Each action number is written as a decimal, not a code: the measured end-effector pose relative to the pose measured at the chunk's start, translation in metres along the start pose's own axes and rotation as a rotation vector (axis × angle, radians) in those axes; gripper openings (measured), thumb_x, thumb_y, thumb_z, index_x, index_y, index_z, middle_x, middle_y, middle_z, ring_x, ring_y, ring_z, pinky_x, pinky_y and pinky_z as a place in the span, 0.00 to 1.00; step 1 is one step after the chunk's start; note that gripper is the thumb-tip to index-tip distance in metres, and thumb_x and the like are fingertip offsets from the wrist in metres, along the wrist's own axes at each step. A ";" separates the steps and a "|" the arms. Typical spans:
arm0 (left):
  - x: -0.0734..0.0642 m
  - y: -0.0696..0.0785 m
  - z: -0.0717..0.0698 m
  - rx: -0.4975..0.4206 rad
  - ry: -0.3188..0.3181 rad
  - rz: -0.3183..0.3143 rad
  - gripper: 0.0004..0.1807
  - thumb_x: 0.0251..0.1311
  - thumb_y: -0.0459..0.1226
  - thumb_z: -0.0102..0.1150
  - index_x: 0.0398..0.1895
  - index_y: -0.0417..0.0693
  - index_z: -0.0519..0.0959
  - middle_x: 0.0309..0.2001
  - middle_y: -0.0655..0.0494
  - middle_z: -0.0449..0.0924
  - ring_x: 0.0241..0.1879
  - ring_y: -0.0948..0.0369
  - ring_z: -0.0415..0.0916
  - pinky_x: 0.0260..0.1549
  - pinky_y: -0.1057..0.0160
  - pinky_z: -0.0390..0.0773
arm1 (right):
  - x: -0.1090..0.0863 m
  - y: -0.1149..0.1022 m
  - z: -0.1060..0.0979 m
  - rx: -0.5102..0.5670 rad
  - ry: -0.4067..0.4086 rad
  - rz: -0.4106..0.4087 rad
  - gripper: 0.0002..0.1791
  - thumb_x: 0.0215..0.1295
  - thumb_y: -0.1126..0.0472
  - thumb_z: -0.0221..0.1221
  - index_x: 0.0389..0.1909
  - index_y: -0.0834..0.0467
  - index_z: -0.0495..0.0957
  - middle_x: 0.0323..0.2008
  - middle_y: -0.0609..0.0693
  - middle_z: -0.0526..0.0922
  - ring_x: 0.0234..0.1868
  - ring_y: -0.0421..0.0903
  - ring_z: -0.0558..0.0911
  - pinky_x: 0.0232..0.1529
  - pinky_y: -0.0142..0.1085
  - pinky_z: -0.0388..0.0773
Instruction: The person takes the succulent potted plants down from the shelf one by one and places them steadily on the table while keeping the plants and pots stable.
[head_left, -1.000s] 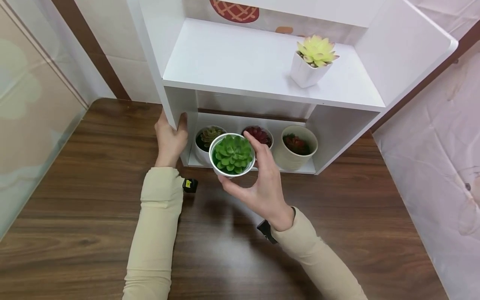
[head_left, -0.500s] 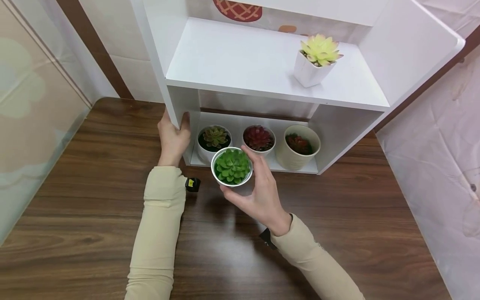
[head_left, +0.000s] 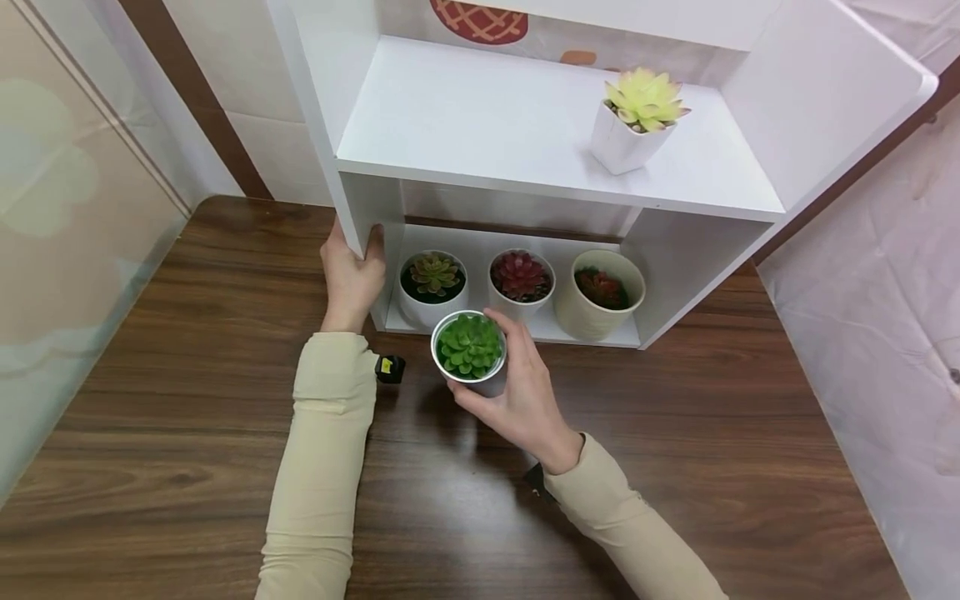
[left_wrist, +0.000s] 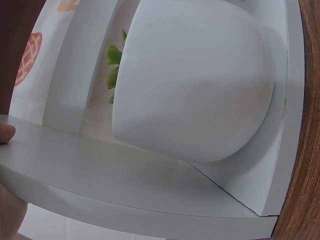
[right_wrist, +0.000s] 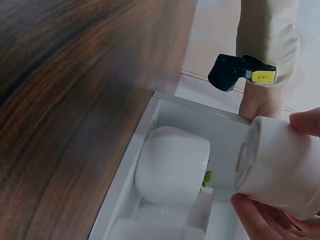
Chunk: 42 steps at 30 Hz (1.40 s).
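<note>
My right hand (head_left: 525, 400) fingers curled round green succulent pot (head_left: 469, 348), left hand (head_left: 351, 279) gripping white shelf (head_left: 555, 179) side panel, no legible writing.

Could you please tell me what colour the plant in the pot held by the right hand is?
Bright green, in a white pot; the head view shows it best.

Tall white shelf unit (head_left: 555, 158): top cut off by picture edge. Round red patterned thing on far wall (head_left: 477, 18): only bottom shows. Small white pot with green plant (head_left: 470, 348): lower part hidden behind right hand (head_left: 525, 396).
</note>
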<state>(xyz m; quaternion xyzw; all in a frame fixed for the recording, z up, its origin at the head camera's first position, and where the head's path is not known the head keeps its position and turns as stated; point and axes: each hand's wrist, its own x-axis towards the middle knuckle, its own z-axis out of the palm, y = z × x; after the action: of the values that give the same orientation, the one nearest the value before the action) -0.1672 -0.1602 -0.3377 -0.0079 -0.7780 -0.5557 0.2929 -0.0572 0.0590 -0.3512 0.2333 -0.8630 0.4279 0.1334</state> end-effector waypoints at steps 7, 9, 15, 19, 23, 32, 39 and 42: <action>0.000 0.000 0.004 -0.010 0.002 -0.003 0.18 0.64 0.29 0.51 0.56 0.31 0.72 0.53 0.35 0.78 0.56 0.45 0.75 0.57 0.46 0.73 | -0.003 0.005 0.002 -0.004 -0.046 0.017 0.46 0.46 0.56 0.72 0.66 0.60 0.60 0.58 0.55 0.71 0.56 0.49 0.74 0.56 0.45 0.75; 0.000 0.000 0.005 -0.007 -0.001 -0.001 0.18 0.64 0.29 0.51 0.56 0.31 0.72 0.53 0.35 0.78 0.56 0.45 0.75 0.57 0.47 0.73 | -0.004 0.007 0.003 -0.006 -0.056 0.023 0.46 0.46 0.57 0.72 0.66 0.61 0.60 0.58 0.56 0.71 0.56 0.49 0.74 0.56 0.46 0.75; 0.001 -0.002 0.007 -0.016 -0.011 -0.002 0.18 0.64 0.28 0.51 0.56 0.32 0.71 0.54 0.36 0.77 0.57 0.46 0.74 0.58 0.47 0.72 | -0.007 0.012 0.007 -0.040 -0.094 0.041 0.47 0.46 0.57 0.73 0.66 0.61 0.59 0.60 0.57 0.69 0.58 0.51 0.74 0.57 0.47 0.75; 0.000 -0.002 0.008 -0.023 -0.009 0.002 0.18 0.64 0.29 0.51 0.57 0.32 0.71 0.55 0.35 0.77 0.57 0.45 0.74 0.58 0.47 0.72 | -0.009 0.016 0.009 -0.070 -0.108 0.033 0.47 0.45 0.58 0.73 0.66 0.61 0.59 0.60 0.57 0.70 0.58 0.51 0.74 0.57 0.46 0.75; 0.000 -0.003 0.008 -0.024 -0.012 0.000 0.18 0.64 0.29 0.50 0.57 0.32 0.71 0.55 0.35 0.77 0.57 0.45 0.74 0.58 0.46 0.72 | -0.010 0.017 0.011 -0.094 -0.135 0.031 0.47 0.46 0.59 0.73 0.65 0.61 0.59 0.60 0.57 0.70 0.58 0.51 0.74 0.56 0.46 0.75; 0.000 -0.002 0.006 -0.023 -0.012 -0.020 0.18 0.64 0.29 0.51 0.57 0.31 0.71 0.55 0.35 0.77 0.57 0.45 0.74 0.58 0.46 0.72 | -0.012 0.022 0.017 -0.132 -0.243 0.062 0.46 0.47 0.60 0.73 0.66 0.62 0.58 0.59 0.58 0.70 0.57 0.52 0.76 0.56 0.45 0.76; -0.001 0.000 0.002 -0.016 -0.007 -0.032 0.19 0.64 0.29 0.51 0.57 0.31 0.71 0.55 0.34 0.76 0.57 0.45 0.74 0.58 0.47 0.72 | -0.014 0.026 0.022 -0.161 -0.305 0.054 0.46 0.47 0.60 0.73 0.65 0.64 0.59 0.57 0.60 0.72 0.55 0.52 0.77 0.54 0.44 0.77; 0.000 0.001 0.000 -0.016 -0.002 -0.030 0.19 0.64 0.29 0.51 0.57 0.31 0.71 0.55 0.34 0.76 0.57 0.45 0.74 0.58 0.46 0.72 | -0.013 0.026 0.024 -0.166 -0.323 0.058 0.46 0.48 0.60 0.73 0.66 0.64 0.58 0.57 0.60 0.72 0.56 0.52 0.77 0.55 0.45 0.77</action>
<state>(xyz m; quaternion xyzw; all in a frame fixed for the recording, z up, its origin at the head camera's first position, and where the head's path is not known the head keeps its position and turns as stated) -0.1667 -0.1597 -0.3367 0.0009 -0.7739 -0.5664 0.2835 -0.0603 0.0573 -0.3886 0.2620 -0.9120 0.3157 -0.0004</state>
